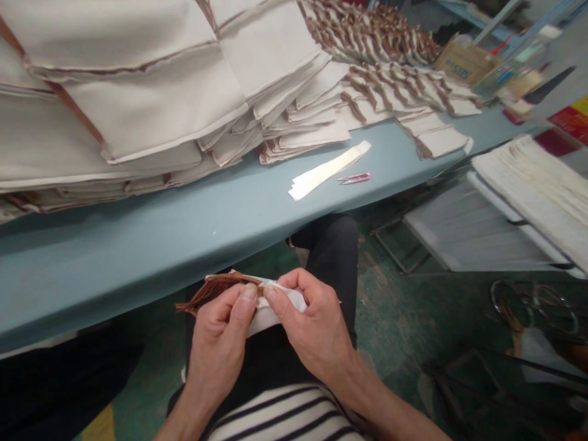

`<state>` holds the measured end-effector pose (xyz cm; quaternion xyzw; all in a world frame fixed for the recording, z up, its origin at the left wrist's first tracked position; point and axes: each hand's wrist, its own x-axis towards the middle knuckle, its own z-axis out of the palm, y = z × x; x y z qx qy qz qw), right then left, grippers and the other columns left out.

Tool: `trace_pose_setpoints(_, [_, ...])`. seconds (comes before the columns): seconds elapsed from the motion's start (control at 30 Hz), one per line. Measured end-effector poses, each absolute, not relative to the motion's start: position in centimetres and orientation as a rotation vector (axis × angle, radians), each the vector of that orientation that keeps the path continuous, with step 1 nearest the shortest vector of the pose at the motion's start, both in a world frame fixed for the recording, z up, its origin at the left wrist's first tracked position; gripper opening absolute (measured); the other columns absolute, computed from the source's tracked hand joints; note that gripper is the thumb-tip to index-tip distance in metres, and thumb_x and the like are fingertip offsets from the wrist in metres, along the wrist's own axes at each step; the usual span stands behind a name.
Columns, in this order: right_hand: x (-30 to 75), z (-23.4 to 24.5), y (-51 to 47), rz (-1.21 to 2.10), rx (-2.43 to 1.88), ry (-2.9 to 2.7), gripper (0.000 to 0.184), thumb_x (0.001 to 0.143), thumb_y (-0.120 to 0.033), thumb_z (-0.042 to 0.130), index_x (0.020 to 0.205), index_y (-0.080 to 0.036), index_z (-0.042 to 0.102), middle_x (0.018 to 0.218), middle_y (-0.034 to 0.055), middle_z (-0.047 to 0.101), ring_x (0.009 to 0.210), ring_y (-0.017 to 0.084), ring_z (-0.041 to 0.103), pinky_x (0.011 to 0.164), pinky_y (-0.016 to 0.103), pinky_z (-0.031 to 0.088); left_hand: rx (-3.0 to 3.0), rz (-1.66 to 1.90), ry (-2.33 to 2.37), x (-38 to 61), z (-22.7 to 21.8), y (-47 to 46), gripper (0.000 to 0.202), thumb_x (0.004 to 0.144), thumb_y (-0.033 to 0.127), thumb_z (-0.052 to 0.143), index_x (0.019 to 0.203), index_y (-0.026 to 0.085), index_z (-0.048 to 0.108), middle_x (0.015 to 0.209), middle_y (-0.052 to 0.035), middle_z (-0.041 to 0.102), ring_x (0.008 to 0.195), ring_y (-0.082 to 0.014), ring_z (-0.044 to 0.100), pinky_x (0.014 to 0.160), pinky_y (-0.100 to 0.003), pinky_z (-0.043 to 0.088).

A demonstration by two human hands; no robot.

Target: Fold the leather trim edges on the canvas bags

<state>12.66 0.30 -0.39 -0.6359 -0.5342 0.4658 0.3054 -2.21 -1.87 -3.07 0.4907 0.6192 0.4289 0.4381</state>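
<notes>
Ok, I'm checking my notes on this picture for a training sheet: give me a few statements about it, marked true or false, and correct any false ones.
The left hand and right hand pinch a brown-fringed white cloth. True.
Pink-handled thread snips lie in the right hand. False: they lie on the blue table.
Folded cream cloth stacks sit on that table. True.
White strips lie on the floor. False: they lie on the table beside the snips.

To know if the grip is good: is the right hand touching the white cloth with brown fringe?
Touching. The head view shows the right hand pressing its thumb onto the white cloth.
</notes>
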Motion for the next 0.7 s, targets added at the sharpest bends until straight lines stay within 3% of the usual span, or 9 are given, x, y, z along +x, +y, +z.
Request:
trace_pose_setpoints(0.13, [12.46,-0.93,0.21,1.186,-1.715,-1.444,0.033,0.09,-0.052,0.062,0.075,-0.023,0.065,0.063,0.0001,0.066,0.056,0.016,0.059,0.053,0.026,0.039,1.185,1.082,1.495,-2.29,-3.3,-2.02,0.044,0.102,0.044,0.054,0.078,0.017,0.079,0.071,-0.0024,0.069,0.066,-0.0186,0.061,0.062,-0.027,0.049])
trace_pose_setpoints(0.27, [12.26,-1.36,0.1,1.133,-1.716,-1.44,0.034,0.091,-0.053,0.062,0.075,-0.023,0.065,0.061,-0.0003,0.065,0.055,0.016,0.059,0.051,0.026,0.038,1.208,1.034,1.494,-2.34,-3.14,-1.99,0.026,0.092,0.037,0.067,0.078,0.018,0.078,0.07,-0.0003,0.071,0.062,-0.0168,0.063,0.059,-0.024,0.049])
trace_pose_setpoints(0.43, [12.17,-1.51,0.0,1.123,-1.703,-1.438,0.032,0.09,-0.052,0.061,0.077,-0.023,0.065,0.06,-0.0008,0.064,0.053,0.015,0.056,0.051,0.025,0.038,1.263,1.02,1.518,-2.14,-2.92,-1.73,0.022,0.09,0.034,0.069,0.078,0.017,0.078,0.074,-0.0025,0.076,0.065,-0.0175,0.067,0.06,-0.024,0.052])
trace_pose_setpoints(0.6, [12.48,-1.27,0.2,1.179,-1.668,-1.474,0.031,0.092,-0.05,0.062,0.075,-0.023,0.064,0.06,-0.0013,0.064,0.053,0.015,0.055,0.052,0.026,0.038,1.232,1.098,1.565,-1.76,-2.76,-1.54,0.021,0.087,0.031,0.068,0.071,0.019,0.074,0.06,0.0027,0.068,0.049,-0.0119,0.055,0.048,-0.02,0.042])
trace_pose_setpoints(0.7, [12.65,-0.94,0.19,1.131,-1.661,-1.535,0.03,0.093,-0.047,0.061,0.074,-0.023,0.063,0.058,-0.0019,0.063,0.051,0.014,0.054,0.052,0.026,0.035,1.219,1.14,1.563,-1.61,-2.58,-1.59,0.019,0.086,0.029,0.067,0.07,0.02,0.072,0.061,0.0031,0.07,0.049,-0.0116,0.056,0.047,-0.02,0.042])
